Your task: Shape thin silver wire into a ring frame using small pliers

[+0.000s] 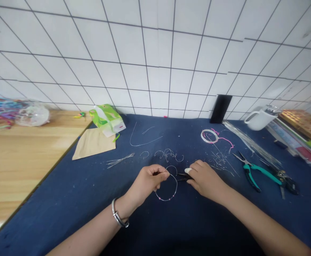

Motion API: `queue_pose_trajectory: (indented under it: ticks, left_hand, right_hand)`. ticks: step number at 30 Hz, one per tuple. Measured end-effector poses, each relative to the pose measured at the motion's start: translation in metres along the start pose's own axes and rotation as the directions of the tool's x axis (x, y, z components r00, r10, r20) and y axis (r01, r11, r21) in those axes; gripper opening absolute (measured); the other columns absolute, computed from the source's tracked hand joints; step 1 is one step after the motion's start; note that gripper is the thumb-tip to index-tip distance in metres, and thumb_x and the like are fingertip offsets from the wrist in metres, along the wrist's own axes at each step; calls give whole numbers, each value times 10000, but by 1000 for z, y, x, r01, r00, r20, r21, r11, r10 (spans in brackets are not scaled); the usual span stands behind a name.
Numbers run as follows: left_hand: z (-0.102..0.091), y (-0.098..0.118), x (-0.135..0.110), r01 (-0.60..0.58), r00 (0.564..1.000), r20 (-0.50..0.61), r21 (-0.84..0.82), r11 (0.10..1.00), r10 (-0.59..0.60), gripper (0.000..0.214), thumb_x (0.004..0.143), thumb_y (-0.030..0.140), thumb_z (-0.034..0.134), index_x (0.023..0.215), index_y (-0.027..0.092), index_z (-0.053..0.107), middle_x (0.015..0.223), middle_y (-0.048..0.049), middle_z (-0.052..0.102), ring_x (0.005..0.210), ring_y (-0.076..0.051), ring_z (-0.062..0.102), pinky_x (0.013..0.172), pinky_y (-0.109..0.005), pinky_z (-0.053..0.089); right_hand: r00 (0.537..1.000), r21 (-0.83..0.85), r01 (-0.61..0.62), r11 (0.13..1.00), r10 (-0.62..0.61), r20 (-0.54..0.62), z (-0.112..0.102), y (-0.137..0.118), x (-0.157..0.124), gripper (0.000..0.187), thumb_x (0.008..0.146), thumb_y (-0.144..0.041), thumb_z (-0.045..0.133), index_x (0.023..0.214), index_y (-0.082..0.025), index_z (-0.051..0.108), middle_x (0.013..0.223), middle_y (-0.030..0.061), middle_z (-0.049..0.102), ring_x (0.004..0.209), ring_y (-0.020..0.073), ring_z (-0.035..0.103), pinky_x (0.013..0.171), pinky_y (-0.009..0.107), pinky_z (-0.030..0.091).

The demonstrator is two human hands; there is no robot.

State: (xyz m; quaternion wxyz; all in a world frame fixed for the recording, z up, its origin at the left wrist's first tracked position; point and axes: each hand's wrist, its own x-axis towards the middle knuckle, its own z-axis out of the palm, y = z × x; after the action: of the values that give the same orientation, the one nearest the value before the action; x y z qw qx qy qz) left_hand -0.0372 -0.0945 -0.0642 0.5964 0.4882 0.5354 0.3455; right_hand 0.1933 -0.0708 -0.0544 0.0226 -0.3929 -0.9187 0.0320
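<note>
Between the thumb and finger of my left hand [148, 183] is a thin wire hoop [164, 200] with a few small pink beads along its lower edge. My right hand [205, 179] is wrapped around dark pliers [182, 176], mostly hidden by the fingers. The tips of the pliers are apart, just right of the hoop. A thin curved wire [173, 166] rises above the hoop; I cannot tell if it is joined on. Beyond my hands lie several curled wire pieces [168, 154].
Teal-handled pliers [262, 170] lie at the right, below a bundle of wires [251, 142]. A round dish [209, 136] holds pink beads. A mug [262, 117], stacked books [301, 131], straight wires [120, 160], a brown paper piece [94, 144] and a green packet [107, 117] stand around.
</note>
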Motion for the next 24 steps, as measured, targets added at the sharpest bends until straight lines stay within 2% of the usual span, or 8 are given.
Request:
queue_pose_trajectory:
  ticks: [6, 11, 13, 15, 16, 18, 21, 24]
  left_hand:
    - [0, -2, 1, 8, 999, 45, -103, 995, -3, 233, 738, 373, 614, 764, 143, 588, 650, 15, 529, 455, -50, 404, 424, -183, 330]
    - [-1, -3, 2, -2, 999, 42, -126, 992, 7, 226, 742, 367, 608, 792, 147, 596, 641, 19, 519, 458, -54, 406, 414, -180, 335]
    - [-1, -3, 3, -6, 999, 44, -133, 991, 12, 212, 748, 356, 599, 797, 150, 598, 635, 23, 512, 465, -55, 409, 420, -180, 343]
    - [-2, -4, 3, -2, 999, 51, -126, 992, 9, 200, 749, 348, 594, 797, 153, 599, 621, 28, 500, 464, -57, 409, 420, -180, 348]
    - [-1, -4, 3, 1, 998, 56, -116, 993, 6, 195, 747, 344, 594, 794, 155, 599, 617, 30, 495, 463, -59, 410, 418, -182, 350]
    - [0, -4, 3, 6, 997, 74, -85, 996, 0, 184, 739, 335, 597, 786, 157, 600, 612, 31, 490, 462, -62, 413, 417, -185, 358]
    - [3, -3, 1, 2, 995, 97, -37, 999, 2, 186, 732, 338, 599, 773, 156, 600, 591, 37, 474, 461, -66, 416, 423, -192, 370]
    - [4, 0, 0, -7, 995, 99, -17, 1000, 8, 192, 735, 344, 595, 771, 155, 598, 584, 40, 467, 460, -66, 416, 424, -193, 372]
  right_hand:
    - [1000, -33, 9, 999, -10, -13, 7, -7, -5, 118, 822, -202, 468, 882, -138, 547, 833, 87, 532, 833, 224, 477, 727, 370, 406]
    - [984, 298, -158, 941, 176, -33, 5, -2, -10, 113, 782, -219, 488, 862, -156, 538, 820, 58, 497, 672, 158, 459, 591, 301, 385]
    - [938, 603, -274, 750, 347, -6, -2, 1, -13, 131, 776, -236, 489, 886, -179, 529, 743, 13, 460, 592, 118, 417, 538, 263, 356]
    - [904, 874, -288, 392, 411, 114, -10, 2, -15, 215, 812, -260, 439, 1014, -211, 494, 701, -18, 430, 532, 90, 372, 476, 223, 313]
    - [891, 934, -269, 233, 429, 150, -14, 1, -15, 234, 812, -285, 453, 1036, -219, 479, 707, -27, 420, 508, 76, 344, 457, 212, 293]
    - [866, 952, -293, 85, 445, 227, -20, -5, -11, 183, 779, -320, 533, 917, -202, 508, 651, -48, 392, 483, 59, 316, 442, 200, 269]
    - [864, 925, -317, 210, 467, 190, -24, -17, 2, 163, 732, -310, 613, 800, -176, 549, 678, -31, 471, 598, 80, 424, 556, 214, 354]
    - [907, 906, -300, 300, 385, 172, -26, -29, 19, 156, 741, -291, 595, 849, -183, 566, 692, -32, 497, 627, 88, 447, 584, 220, 373]
